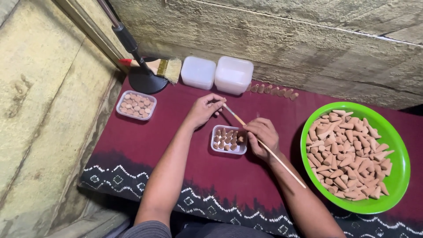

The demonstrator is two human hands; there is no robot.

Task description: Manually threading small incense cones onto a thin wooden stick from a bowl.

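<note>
My right hand [263,136] grips a thin wooden paintbrush [282,162] by the middle of its long handle. The brush tip points up-left to my left hand [205,109], whose fingers pinch something small at the bristles; what it is I cannot make out. Between the hands sits a small clear tray [228,151] holding several brown cone-shaped pieces. A big green bowl [398,174] heaped with several tan cones stands on the right.
A second clear tray [121,111] with round brown pieces lies at the left. Two white lidded tubs [233,75], a wide flat brush [167,68] and a black stand base [145,81] line the back wall. A row of cones [273,91] lies on the maroon cloth [145,145].
</note>
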